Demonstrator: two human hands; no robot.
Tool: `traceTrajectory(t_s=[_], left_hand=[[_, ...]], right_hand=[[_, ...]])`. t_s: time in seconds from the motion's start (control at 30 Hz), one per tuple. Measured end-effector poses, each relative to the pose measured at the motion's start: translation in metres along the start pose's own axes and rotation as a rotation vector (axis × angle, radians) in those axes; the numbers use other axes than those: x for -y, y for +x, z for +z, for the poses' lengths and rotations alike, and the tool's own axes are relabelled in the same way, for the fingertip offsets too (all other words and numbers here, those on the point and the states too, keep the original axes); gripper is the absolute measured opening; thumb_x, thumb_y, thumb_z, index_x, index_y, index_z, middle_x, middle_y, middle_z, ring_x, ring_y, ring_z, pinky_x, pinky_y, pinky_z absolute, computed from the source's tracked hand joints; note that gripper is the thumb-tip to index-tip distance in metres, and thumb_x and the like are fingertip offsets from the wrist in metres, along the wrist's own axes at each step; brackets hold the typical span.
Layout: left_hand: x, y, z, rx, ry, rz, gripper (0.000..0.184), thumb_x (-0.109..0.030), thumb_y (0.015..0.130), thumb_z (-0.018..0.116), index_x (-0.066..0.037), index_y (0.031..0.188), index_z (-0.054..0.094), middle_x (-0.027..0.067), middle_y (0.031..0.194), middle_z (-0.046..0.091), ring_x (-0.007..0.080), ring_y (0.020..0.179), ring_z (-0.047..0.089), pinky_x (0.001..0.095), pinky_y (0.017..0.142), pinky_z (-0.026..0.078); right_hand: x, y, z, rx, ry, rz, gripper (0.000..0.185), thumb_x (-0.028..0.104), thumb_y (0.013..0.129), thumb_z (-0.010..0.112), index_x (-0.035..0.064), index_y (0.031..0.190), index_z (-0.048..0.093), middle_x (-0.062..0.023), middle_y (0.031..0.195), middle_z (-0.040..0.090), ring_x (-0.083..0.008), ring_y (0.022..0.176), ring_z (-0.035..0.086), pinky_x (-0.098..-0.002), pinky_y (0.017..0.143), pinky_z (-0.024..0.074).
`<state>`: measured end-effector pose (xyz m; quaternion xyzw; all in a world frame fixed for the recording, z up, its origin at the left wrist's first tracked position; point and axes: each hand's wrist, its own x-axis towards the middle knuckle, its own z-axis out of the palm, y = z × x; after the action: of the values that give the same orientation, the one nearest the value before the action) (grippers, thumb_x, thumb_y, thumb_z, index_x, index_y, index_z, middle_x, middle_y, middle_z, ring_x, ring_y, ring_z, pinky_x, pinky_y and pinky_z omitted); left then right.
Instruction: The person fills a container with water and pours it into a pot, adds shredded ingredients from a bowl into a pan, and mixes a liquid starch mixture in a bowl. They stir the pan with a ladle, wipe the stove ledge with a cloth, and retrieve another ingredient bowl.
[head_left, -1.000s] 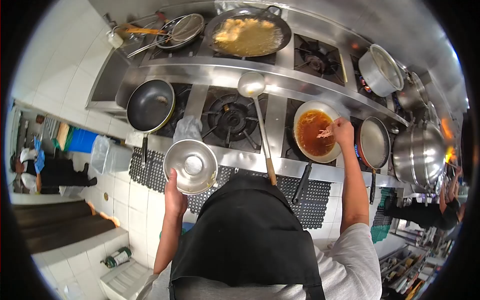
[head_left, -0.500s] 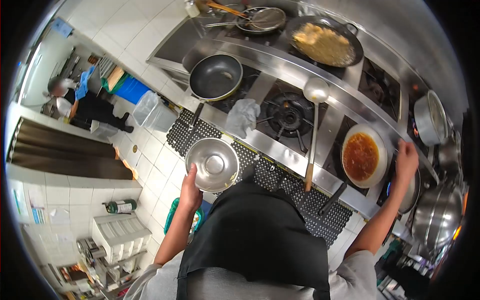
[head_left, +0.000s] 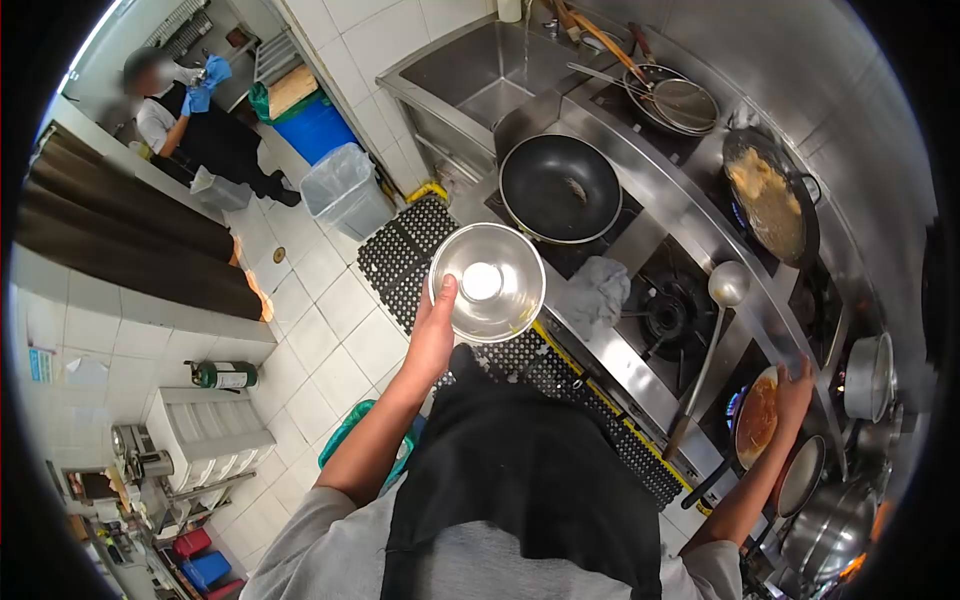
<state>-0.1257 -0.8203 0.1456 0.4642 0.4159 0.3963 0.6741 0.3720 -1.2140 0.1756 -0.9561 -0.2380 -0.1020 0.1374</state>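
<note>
At far left, a co-worker (head_left: 213, 135) is standing. The left hand (head_left: 431, 338) is gripping a steel bowl (head_left: 512, 275), thumb over its rim, near a black frying pan (head_left: 548, 195). A ladle (head_left: 705, 360) is lying across the stove. The right hand (head_left: 793, 394) is reaching to the edge of a sauce-filled pan (head_left: 768, 376); whether it's pinching anything, I cannot tell.

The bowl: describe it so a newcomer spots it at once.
Find the steel stove. By its front edge, the left hand holds the bowl by the rim. Unlike the black pan just beyond, the bowl is shiny silver and held clear of the burners.
</note>
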Motion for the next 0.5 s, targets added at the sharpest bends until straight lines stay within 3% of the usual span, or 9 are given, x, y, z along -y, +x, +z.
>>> traceTrajectory(t_s=[0.07, 0.1, 0.17, 0.2, 0.23, 0.27, 0.3, 0.43, 0.5], left_hand=[[-0.029, 0.024, -0.011, 0.033, 0.123, 0.035, 0.063, -0.04, 0.11, 0.05, 0.003, 0.154, 0.034, 0.0183, 0.148, 0.049, 0.0246, 0.137, 0.047, 0.0347, 0.116, 0.036], [-0.04, 0.033, -0.018, 0.049, 0.191, 0.047, 0.063, -0.04, 0.11, 0.05, 0.002, 0.154, 0.034, 0.0184, 0.148, 0.049, 0.0248, 0.137, 0.047, 0.0347, 0.116, 0.036], [-0.045, 0.058, -0.034, 0.037, 0.205, 0.052, 0.065, -0.043, 0.11, 0.048, 0.001, 0.155, 0.032, 0.0188, 0.146, 0.049, 0.0239, 0.137, 0.045, 0.0346, 0.116, 0.034], [-0.049, 0.069, -0.043, 0.044, 0.224, 0.056, 0.068, -0.045, 0.11, 0.047, 0.002, 0.156, 0.03, 0.0185, 0.148, 0.048, 0.0231, 0.138, 0.044, 0.0344, 0.117, 0.033], [-0.052, 0.079, -0.05, 0.054, 0.244, 0.058, 0.07, -0.047, 0.11, 0.047, 0.002, 0.157, 0.029, 0.0182, 0.149, 0.047, 0.0222, 0.138, 0.043, 0.0341, 0.117, 0.033], [-0.055, 0.09, -0.057, 0.026, 0.246, 0.052, 0.067, -0.046, 0.111, 0.045, 0.001, 0.156, 0.031, 0.0217, 0.147, 0.049, 0.0268, 0.138, 0.046, 0.0361, 0.117, 0.034], [-0.059, 0.101, -0.064, 0.008, 0.25, 0.036, 0.069, -0.049, 0.11, 0.044, 0.001, 0.156, 0.03, 0.0222, 0.148, 0.048, 0.0276, 0.139, 0.045, 0.0363, 0.117, 0.033], [-0.066, 0.152, -0.107, -0.034, 0.209, -0.062, 0.085, -0.059, 0.108, 0.039, 0.007, 0.158, 0.022, 0.0256, 0.154, 0.042, 0.0309, 0.142, 0.042, 0.0366, 0.12, 0.03], [-0.063, 0.182, -0.132, -0.005, 0.09, -0.144, 0.09, -0.06, 0.107, 0.041, 0.01, 0.159, 0.017, 0.0269, 0.156, 0.04, 0.0313, 0.143, 0.042, 0.0361, 0.12, 0.03]], right_hand=[[0.153, -0.031, -0.018, 0.119, 0.654, 0.295, 0.043, 0.014, 0.098, 0.069, 0.0008, 0.138, 0.06, -0.0181, 0.131, 0.065, -0.0263, 0.122, 0.062, -0.0374, 0.104, 0.0466], [0.174, -0.03, 0.003, 0.191, 0.724, 0.032, 0.035, 0.01, 0.097, 0.07, 0.0058, 0.132, 0.066, -0.0107, 0.12, 0.068, -0.0157, 0.109, 0.064, -0.0319, 0.097, 0.0497], [0.327, -0.067, -0.007, 0.271, 0.759, -0.246, 0.02, 0.003, 0.094, 0.07, 0.0032, 0.114, 0.072, -0.01, 0.109, 0.073, -0.0169, 0.098, 0.069, -0.0291, 0.09, 0.0535], [0.391, -0.084, -0.011, 0.357, 0.772, -0.372, 0.019, 0.004, 0.089, 0.074, 0.0027, 0.109, 0.073, -0.0125, 0.108, 0.074, -0.0226, 0.1, 0.071, -0.0336, 0.09, 0.0552], [0.432, -0.095, 0.008, 0.314, 0.674, -0.688, 0.024, 0.013, 0.085, 0.08, 0.0039, 0.107, 0.074, -0.0159, 0.111, 0.072, -0.0312, 0.104, 0.069, -0.0411, 0.092, 0.0549], [0.479, -0.108, 0.018, 0.321, 0.614, -0.852, 0.036, 0.026, 0.082, 0.083, 0.0054, 0.111, 0.074, -0.0173, 0.116, 0.071, -0.0368, 0.111, 0.065, -0.0474, 0.1, 0.0499], [0.518, -0.117, 0.031, 0.318, 0.552, -0.994, 0.05, 0.04, 0.088, 0.076, 0.0029, 0.121, 0.071, -0.0198, 0.126, 0.068, -0.0375, 0.12, 0.062, -0.0494, 0.11, 0.043], [0.615, -0.147, 0.087, 0.444, 0.441, -1.089, 0.063, 0.045, 0.098, 0.062, -0.0052, 0.136, 0.059, -0.0277, 0.139, 0.059, -0.0418, 0.132, 0.056, -0.0508, 0.118, 0.0357], [0.651, -0.146, 0.097, 0.513, 0.538, -1.107, 0.054, 0.037, 0.098, 0.063, -0.0055, 0.131, 0.061, -0.0253, 0.128, 0.064, -0.0399, 0.119, 0.062, -0.0483, 0.108, 0.0447]])
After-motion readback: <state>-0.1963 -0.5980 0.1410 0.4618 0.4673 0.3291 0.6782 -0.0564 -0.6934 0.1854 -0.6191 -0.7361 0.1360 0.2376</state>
